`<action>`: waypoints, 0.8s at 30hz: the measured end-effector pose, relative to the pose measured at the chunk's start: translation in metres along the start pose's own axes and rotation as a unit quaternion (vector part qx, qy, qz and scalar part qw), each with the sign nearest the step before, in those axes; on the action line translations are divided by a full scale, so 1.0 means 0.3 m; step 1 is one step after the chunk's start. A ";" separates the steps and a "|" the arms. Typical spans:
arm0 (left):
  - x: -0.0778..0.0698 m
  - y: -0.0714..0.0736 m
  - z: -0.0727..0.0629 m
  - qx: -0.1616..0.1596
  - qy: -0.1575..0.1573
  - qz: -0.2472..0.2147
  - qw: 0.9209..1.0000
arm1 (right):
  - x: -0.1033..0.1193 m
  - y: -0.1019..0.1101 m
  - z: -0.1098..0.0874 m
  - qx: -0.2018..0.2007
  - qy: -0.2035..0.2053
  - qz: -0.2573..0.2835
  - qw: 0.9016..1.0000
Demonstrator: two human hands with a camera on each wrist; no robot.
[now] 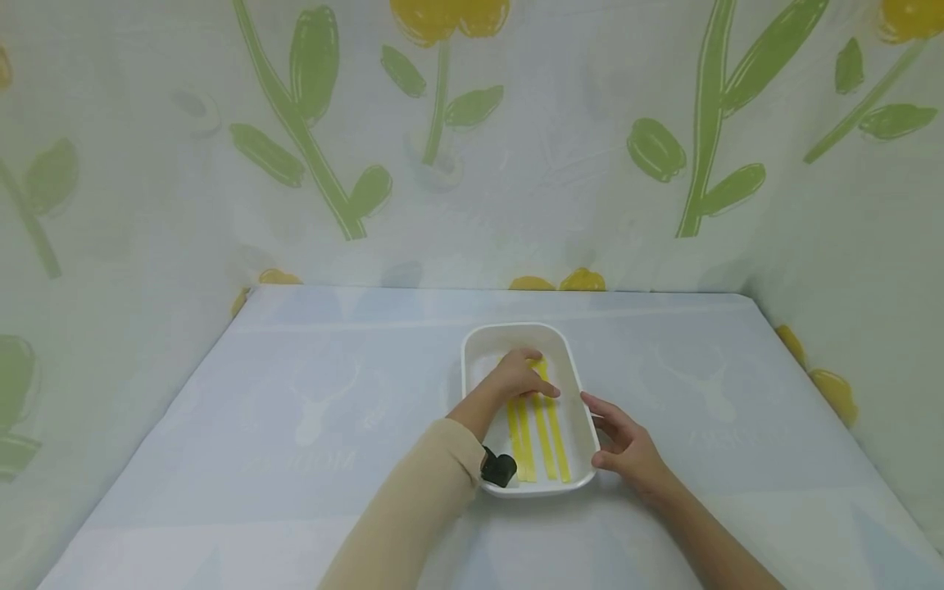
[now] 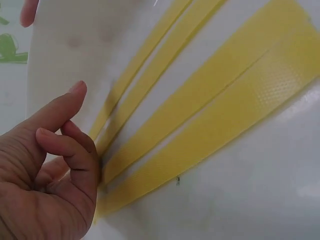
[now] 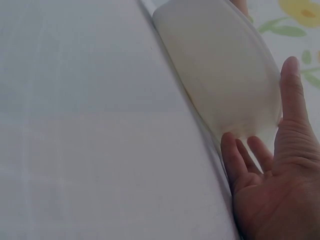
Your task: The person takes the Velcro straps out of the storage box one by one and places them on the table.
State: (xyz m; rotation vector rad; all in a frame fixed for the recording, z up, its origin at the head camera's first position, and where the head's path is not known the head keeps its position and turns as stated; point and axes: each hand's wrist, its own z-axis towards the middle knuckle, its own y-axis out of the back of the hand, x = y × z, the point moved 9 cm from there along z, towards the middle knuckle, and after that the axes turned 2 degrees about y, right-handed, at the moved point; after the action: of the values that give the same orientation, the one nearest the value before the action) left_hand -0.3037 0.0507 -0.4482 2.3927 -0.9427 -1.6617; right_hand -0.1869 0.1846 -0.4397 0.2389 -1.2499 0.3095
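Note:
A white rectangular tray (image 1: 578, 447) with raised walls stands on the table, with several flat yellow strips (image 1: 542, 438) lying lengthwise inside it. My left hand (image 1: 514, 378) reaches into the tray over the far part of the strips. In the left wrist view its fingers are loosely bent against the strip ends (image 2: 120, 192), and its thumb sticks out. Whether any strip is pinched is hidden. My right hand (image 1: 627, 447) touches the tray's right side from outside. The right wrist view shows its fingertips (image 3: 229, 142) against the outer wall (image 3: 220, 65) and its thumb raised.
The tray stands on a pale cloth-covered table (image 1: 310, 459). Flower-printed curtains (image 1: 516, 188) hang behind and at both sides. A black item (image 1: 498, 469) sits at my left wrist, over the tray's near left corner.

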 end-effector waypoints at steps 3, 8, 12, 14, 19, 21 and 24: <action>-0.010 -0.003 -0.008 -0.001 -0.018 0.021 1.000 | 0.005 -0.001 0.000 0.001 0.006 0.003 1.000; -0.020 -0.004 -0.017 -0.007 -0.041 0.073 0.996 | 0.015 -0.004 0.003 0.003 0.011 0.003 1.000; -0.024 -0.003 -0.013 -0.018 -0.052 0.092 0.994 | 0.015 -0.003 0.006 -0.001 0.002 -0.007 1.000; -0.027 0.000 -0.010 -0.026 -0.057 0.099 0.993 | 0.012 -0.001 0.007 -0.003 -0.004 -0.011 1.000; -0.031 -0.001 -0.006 -0.040 -0.064 0.117 0.990 | 0.012 -0.002 0.004 0.003 0.000 0.001 1.000; -0.035 -0.002 -0.006 -0.045 -0.067 0.123 0.989 | 0.011 -0.002 0.003 0.005 0.001 0.006 1.000; -0.045 0.004 -0.009 -0.058 -0.076 0.128 0.987 | 0.008 -0.002 0.002 0.004 -0.001 0.008 1.000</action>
State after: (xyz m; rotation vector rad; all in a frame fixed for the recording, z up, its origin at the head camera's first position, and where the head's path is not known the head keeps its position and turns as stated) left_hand -0.3048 0.0561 -0.4355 1.9973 -1.0900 -1.7634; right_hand -0.1864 0.1842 -0.4372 0.2368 -1.2525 0.3282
